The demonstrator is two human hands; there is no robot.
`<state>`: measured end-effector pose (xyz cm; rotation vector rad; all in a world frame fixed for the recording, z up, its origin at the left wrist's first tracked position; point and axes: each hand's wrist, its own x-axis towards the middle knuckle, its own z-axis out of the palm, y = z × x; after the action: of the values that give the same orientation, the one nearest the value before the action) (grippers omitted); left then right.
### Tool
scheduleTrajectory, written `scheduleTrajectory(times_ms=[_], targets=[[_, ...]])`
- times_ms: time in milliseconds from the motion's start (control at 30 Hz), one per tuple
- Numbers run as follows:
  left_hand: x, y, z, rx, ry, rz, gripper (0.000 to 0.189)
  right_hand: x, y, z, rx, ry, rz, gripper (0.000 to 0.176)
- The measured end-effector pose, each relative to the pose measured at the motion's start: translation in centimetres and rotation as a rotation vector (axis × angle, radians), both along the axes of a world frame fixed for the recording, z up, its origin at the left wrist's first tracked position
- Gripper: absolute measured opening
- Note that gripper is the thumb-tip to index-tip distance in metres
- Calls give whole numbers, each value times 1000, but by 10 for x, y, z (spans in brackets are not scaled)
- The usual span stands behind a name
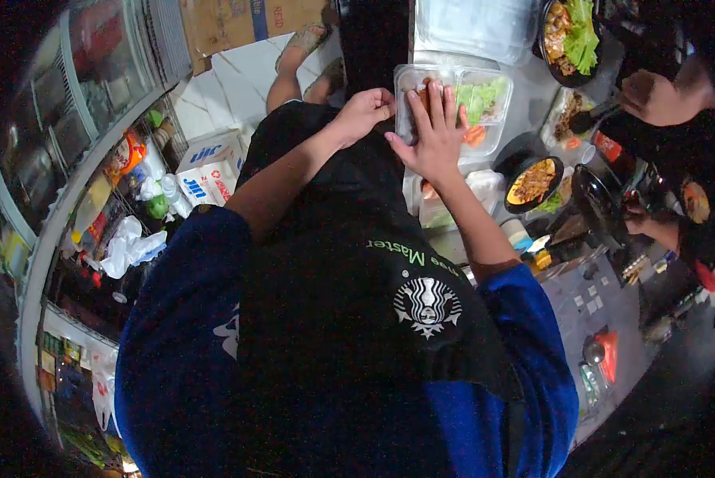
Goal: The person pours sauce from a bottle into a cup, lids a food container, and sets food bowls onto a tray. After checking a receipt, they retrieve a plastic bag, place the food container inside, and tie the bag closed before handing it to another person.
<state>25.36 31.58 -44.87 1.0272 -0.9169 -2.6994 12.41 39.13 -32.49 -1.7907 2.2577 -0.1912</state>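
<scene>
The apron [357,319] is showing green writing, upside down from this view; the word "Master" is reading clearly, while the letters before it are too broken to make out. Below it, 1 round white emblem with a crowned figure is sitting on the black cloth. At the left, 2 white cartons [210,169] are lying on the floor, each carrying blue block letters and small red print that are staying too blurred to read. Above them, 1 brown cardboard box [230,24] is showing a blue panel and red letters that look like "RED".

The 2 hands are working at 1 clear plastic container [485,107], which is resting on the counter [533,88] straight ahead of the person, holding green lettuce, orange pieces and something brown. The right hand [436,131] is lying open and flat on its lid, fingers spread. The left hand [363,111] is curling into a loose fist at the container's near left corner; whether it is pinching the rim cannot be told.

Another 2 clear containers are lying nearby: 1 beyond it [477,28] and 1 just below the right wrist [461,203]. 2 black bowls are standing on the counter, 1 with lettuce [569,36] and 1 with yellow-orange food [533,182]. At the far right, another person's hand [648,97] is holding a dark tool.
</scene>
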Motion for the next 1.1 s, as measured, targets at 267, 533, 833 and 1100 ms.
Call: scheduleTrajectory(times_ms=[267, 533, 833, 1100], targets=[[-8, -6, -11, 104, 198, -43, 33, -5, 0, 8, 52, -170, -100, 77], [-16, -18, 2, 45, 192, -125, 21, 4, 29, -2, -237, -10, -334, 73], [-12, -16, -12, -86, 175, -241, 22, 15, 36, 14, -193, 19, -403, 72], [-13, -29, 3, -202, 7, -528, 21, 77, 44, 2, -373, -203, -1449, 93]])
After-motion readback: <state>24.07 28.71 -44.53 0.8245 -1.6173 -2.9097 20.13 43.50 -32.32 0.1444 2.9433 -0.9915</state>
